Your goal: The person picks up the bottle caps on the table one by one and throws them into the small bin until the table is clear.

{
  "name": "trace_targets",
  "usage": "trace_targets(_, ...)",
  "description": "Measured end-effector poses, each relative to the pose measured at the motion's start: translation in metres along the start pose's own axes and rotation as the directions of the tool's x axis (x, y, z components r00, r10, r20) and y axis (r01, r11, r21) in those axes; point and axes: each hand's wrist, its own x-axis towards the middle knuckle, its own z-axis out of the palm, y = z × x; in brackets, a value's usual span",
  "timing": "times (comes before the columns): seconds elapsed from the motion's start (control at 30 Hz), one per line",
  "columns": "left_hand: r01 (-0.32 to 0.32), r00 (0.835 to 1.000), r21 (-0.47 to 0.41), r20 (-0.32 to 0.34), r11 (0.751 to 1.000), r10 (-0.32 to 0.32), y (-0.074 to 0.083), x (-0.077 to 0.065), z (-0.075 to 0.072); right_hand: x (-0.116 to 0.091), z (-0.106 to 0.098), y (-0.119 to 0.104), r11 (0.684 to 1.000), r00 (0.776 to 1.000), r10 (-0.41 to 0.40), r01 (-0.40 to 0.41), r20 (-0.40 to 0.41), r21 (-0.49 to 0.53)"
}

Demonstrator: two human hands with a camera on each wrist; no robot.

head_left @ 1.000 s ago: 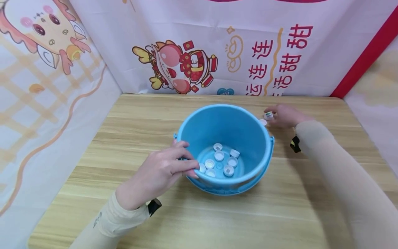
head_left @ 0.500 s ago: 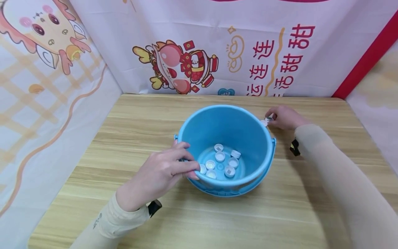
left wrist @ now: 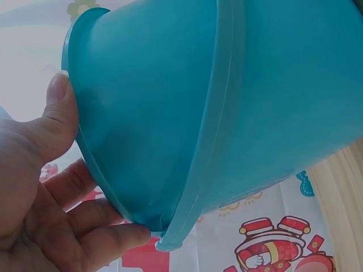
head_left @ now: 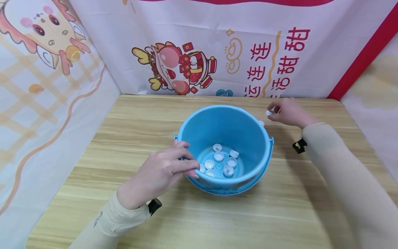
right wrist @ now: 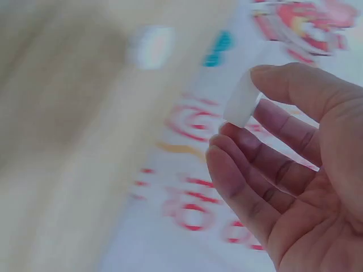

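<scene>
A blue bucket (head_left: 224,119) stands upright on the table, with several white bottle caps (head_left: 219,156) lying on its bottom. My left hand (head_left: 161,167) grips the near-left rim, and the left wrist view has its thumb (left wrist: 57,96) on one side of the rim and the other fingers beneath. Beyond the bucket's right side, my right hand (head_left: 290,111) pinches a white bottle cap (right wrist: 243,101) between thumb and fingertips, raised above the table. A second white bottle cap (head_left: 262,123) sits on the table by the bucket's far-right edge, partly hidden by the rim and blurred in the right wrist view.
The bucket's handle (head_left: 222,192) hangs down along its near side. The wooden table (head_left: 124,138) ends at the back against a printed cloth (head_left: 118,45). More printed cloth (head_left: 46,103) borders the left side.
My right hand moved down toward the caps beside the bucket, then lifted back and away with one cap pinched. The left hand and the caps in the bucket stayed put.
</scene>
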Motion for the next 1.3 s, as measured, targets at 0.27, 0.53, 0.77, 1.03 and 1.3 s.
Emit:
trace_targets(0.27, 0.006, 1.0, -0.004, -0.001, 1.0, -0.006, -0.001, -0.002, 0.0, -0.042, -0.047, -0.07, 0.997, 0.991, -0.071, 0.066, -0.113, -0.051)
trace_targets(0.53, 0.015, 1.0, -0.009, 0.006, 1.0, -0.014, -0.001, -0.001, 0.0, -0.082, -0.06, -0.133, 0.93, 0.907, -0.361, 0.33, -0.217, -0.164)
trace_targets(0.77, 0.018, 1.0, -0.002, 0.006, 1.0, -0.018, 0.0, 0.0, -0.001, -0.102, -0.054, -0.161, 0.864, 0.841, -0.497, 0.459, -0.211, -0.206)
trace_targets(1.03, 0.023, 1.0, 0.002, 0.007, 1.0, -0.023, 0.0, -0.001, -0.001, -0.108, -0.046, -0.171, 0.84, 0.831, -0.533, 0.497, -0.161, -0.217)
trace_targets(1.3, 0.009, 1.0, 0.004, 0.005, 1.0, -0.009, 0.0, 0.0, 0.0, -0.11, -0.038, -0.174, 0.862, 0.875, -0.476, 0.444, -0.091, -0.244)
